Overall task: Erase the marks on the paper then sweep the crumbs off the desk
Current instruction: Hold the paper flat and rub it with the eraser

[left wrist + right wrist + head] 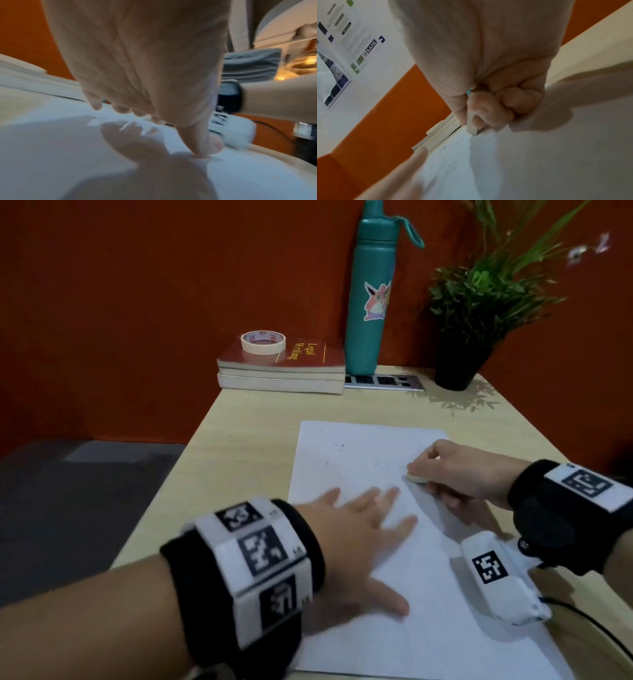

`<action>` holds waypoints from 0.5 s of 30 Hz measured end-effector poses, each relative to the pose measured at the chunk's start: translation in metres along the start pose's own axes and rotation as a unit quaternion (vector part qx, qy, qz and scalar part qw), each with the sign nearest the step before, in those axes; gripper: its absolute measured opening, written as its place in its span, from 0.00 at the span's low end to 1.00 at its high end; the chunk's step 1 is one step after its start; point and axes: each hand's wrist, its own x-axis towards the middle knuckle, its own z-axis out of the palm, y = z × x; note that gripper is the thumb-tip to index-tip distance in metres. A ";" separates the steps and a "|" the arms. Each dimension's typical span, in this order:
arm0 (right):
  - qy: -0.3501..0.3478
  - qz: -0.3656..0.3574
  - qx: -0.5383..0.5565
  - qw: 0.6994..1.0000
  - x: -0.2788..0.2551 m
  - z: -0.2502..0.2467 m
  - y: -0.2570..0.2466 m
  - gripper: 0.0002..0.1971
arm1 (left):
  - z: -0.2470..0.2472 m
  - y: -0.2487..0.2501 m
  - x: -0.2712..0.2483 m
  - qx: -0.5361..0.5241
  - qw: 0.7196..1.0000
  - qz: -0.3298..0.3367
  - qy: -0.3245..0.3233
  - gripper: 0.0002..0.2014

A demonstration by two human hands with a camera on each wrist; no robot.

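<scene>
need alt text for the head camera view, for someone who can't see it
A right hand rubs an eraser on white paper while the left hand presses it flat on a desk. Behind: books, tape, a teal bottle, a plant.

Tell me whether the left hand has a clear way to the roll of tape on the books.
Probably yes. The left hand lies flat on the paper, holding nothing, and only bare desk shows between it and the tape roll atop the books. Whether the arm stretches that far is uncertain.
</scene>
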 end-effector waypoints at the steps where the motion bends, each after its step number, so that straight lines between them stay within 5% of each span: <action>1: -0.002 0.001 0.002 1.000 -0.001 0.000 0.000 0.15 | 0.004 0.011 0.000 -0.001 0.999 0.038 -0.017 0.45; 3: -0.004 0.003 -0.013 1.000 -0.003 -0.001 -0.001 0.13 | 0.008 0.016 0.000 -0.006 0.999 0.012 -0.044 0.42; 7: -0.003 -0.008 -0.047 0.999 -0.003 -0.001 -0.002 0.12 | -0.011 -0.017 -0.005 0.016 0.966 -0.257 -0.031 0.43; 15: -0.026 -0.087 -0.088 0.992 0.003 0.023 -0.041 0.10 | -0.012 -0.040 0.006 -0.056 0.972 -0.224 -0.050 0.62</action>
